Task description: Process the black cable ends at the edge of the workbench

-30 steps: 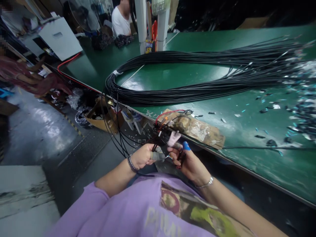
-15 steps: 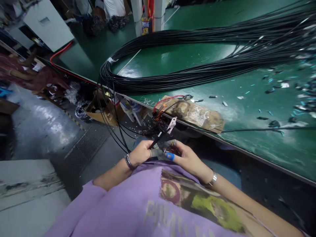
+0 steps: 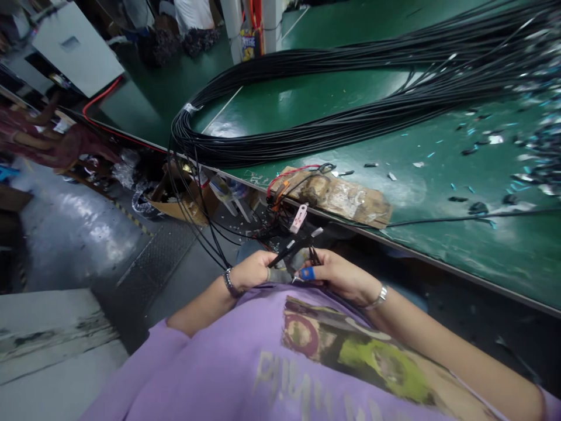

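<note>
My left hand (image 3: 253, 271) is closed around a black cable (image 3: 280, 255), which slants up and away from the fingers in front of my shirt. My right hand (image 3: 339, 273) meets it at the left fingertips, thumb and fingers pinched. Blue tape (image 3: 308, 273) wraps one of its digits. Dark thin pieces stick up between the right fingers, too small and blurred to name. Grey coverings show on some fingertips of both hands. Just beyond the hands is a pinkish-white tag-like piece (image 3: 299, 218). Several black cable strands (image 3: 210, 234) hang down beside my left wrist.
A large coil of black cable (image 3: 263, 149) lies on the green table (image 3: 421, 193). At the edge sits a taped cardboard piece (image 3: 350, 199) with red and orange wires. Scraps litter the right side. Below stand a cardboard box (image 3: 188, 204) and a stool (image 3: 236, 204). Another person sits far left.
The view has shifted slightly, so the table moves up and left. My right hand has turned a little, and dark thin pieces now show between its fingers. My left hand keeps its hold.
</note>
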{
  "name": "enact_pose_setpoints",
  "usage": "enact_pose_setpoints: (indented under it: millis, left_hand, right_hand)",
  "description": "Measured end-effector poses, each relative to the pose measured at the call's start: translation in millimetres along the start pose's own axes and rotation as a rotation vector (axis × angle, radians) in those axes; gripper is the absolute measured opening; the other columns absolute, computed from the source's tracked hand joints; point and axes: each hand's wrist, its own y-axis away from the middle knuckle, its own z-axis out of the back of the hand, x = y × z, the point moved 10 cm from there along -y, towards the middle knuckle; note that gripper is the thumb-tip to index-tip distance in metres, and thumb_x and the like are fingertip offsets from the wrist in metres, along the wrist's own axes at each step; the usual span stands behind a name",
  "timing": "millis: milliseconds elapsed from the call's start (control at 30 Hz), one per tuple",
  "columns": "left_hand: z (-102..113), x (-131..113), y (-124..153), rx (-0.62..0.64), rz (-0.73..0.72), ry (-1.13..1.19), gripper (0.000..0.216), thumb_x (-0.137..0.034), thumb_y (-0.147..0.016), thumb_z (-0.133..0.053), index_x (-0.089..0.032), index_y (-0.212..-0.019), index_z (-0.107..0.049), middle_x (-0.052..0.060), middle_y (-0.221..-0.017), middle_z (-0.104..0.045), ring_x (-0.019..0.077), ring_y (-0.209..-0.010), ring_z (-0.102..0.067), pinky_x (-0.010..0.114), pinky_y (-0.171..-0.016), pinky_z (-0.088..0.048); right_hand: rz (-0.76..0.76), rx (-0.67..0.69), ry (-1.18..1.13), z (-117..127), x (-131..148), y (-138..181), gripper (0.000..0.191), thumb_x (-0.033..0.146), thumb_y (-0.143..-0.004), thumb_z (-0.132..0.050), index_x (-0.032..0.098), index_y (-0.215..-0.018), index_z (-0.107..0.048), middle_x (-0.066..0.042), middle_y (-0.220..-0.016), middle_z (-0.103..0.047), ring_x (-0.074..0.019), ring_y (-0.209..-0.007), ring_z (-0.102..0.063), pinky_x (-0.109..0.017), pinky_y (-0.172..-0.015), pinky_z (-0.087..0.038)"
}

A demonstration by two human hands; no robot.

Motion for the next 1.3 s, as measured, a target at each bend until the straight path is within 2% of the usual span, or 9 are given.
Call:
enact_pose_setpoints:
  millis: [167,300,500,633,800,967,1133,1233,1300]
  left_hand:
    - [-6,4,0,0.086,0.058,-0.054,0.043,-0.040,-0.040,-0.084,-0.009,-0.062,-0.065,-0.003,-0.058,-0.052,0.0059,-0.055,-0.043,0.021,-0.060,-0.041]
    - [-1,10,-2,0.073,0.056,-0.069,0.042,-0.039,-0.041,-0.084,-0.009,-0.065,-0.065,-0.004,-0.058,-0.052,0.0061,-0.055,-0.043,0.021,-0.060,-0.040]
    - [5,19,-5,0.050,0.062,-0.076,0.040,-0.037,-0.044,-0.083,-0.009,-0.068,-0.067,-0.003,-0.059,-0.054,0.0073,-0.056,-0.045,0.022,-0.061,-0.041]
    - [5,15,-8,0.005,0.038,-0.039,0.039,-0.035,-0.043,-0.083,-0.010,-0.067,-0.068,-0.003,-0.059,-0.056,0.0085,-0.058,-0.046,0.023,-0.064,-0.041]
    - [8,6,-7,-0.071,0.014,0.063,0.037,-0.035,-0.040,-0.084,-0.010,-0.058,-0.064,-0.006,-0.049,-0.046,0.0067,-0.053,-0.041,0.022,-0.059,-0.039]
    - [9,1,-5,-0.104,0.030,0.089,0.039,-0.035,-0.037,-0.085,-0.012,-0.048,-0.056,-0.009,-0.042,-0.033,0.0059,-0.049,-0.036,0.021,-0.055,-0.037]
    - [6,3,-4,-0.068,0.024,0.111,0.041,-0.037,-0.038,-0.085,-0.012,-0.048,-0.053,-0.009,-0.043,-0.035,0.0054,-0.049,-0.037,0.021,-0.056,-0.039]
    - [2,4,-2,-0.022,0.009,0.098,0.041,-0.039,-0.039,-0.084,-0.011,-0.054,-0.059,-0.007,-0.049,-0.045,0.0057,-0.052,-0.042,0.021,-0.059,-0.041]
    - [0,4,0,-0.001,0.009,0.078,0.042,-0.042,-0.041,-0.084,-0.010,-0.059,-0.062,-0.004,-0.054,-0.051,0.0069,-0.055,-0.045,0.022,-0.062,-0.042]
  right_hand:
    - [-0.049,0.226,0.162,-18,3,-3,0.030,0.032,-0.053,-0.079,0.013,-0.064,-0.058,0.004,-0.056,-0.054,-0.0039,-0.046,-0.037,-0.019,-0.043,-0.025]
    - [0.062,0.270,0.273,-27,15,-6,0.030,0.033,-0.058,-0.078,0.014,-0.070,-0.057,0.004,-0.063,-0.054,-0.0069,-0.057,-0.044,-0.021,-0.055,-0.037]
    - [0.248,0.176,0.447,-23,24,-2,0.028,0.037,-0.065,-0.074,0.016,-0.073,-0.058,0.002,-0.070,-0.056,-0.0116,-0.066,-0.049,-0.026,-0.065,-0.043]
    - [0.295,0.107,0.385,-16,29,6,0.030,0.043,-0.068,-0.071,0.018,-0.076,-0.059,0.000,-0.072,-0.060,-0.0130,-0.067,-0.053,-0.028,-0.067,-0.046]
    - [0.344,-0.173,0.252,16,35,10,0.031,0.047,-0.072,-0.065,0.020,-0.085,-0.057,-0.003,-0.080,-0.066,-0.0158,-0.074,-0.059,-0.031,-0.072,-0.048]
    - [0.338,-0.137,0.371,6,28,7,0.036,0.043,-0.063,-0.073,0.019,-0.087,-0.059,-0.004,-0.084,-0.065,-0.0178,-0.078,-0.059,-0.034,-0.076,-0.048]
    - [0.246,-0.173,0.201,5,19,2,0.031,0.037,-0.058,-0.077,0.019,-0.076,-0.059,0.000,-0.070,-0.062,-0.0121,-0.063,-0.055,-0.026,-0.061,-0.047]
    - [0.057,-0.120,-0.043,2,-5,-5,0.034,0.031,-0.051,-0.081,0.017,-0.070,-0.055,0.006,-0.054,-0.053,-0.0044,-0.041,-0.040,-0.019,-0.038,-0.032]
    - [-0.054,-0.058,-0.156,-4,-20,-8,0.036,0.030,-0.048,-0.082,0.017,-0.066,-0.053,0.008,-0.049,-0.048,-0.0021,-0.035,-0.032,-0.017,-0.033,-0.022]
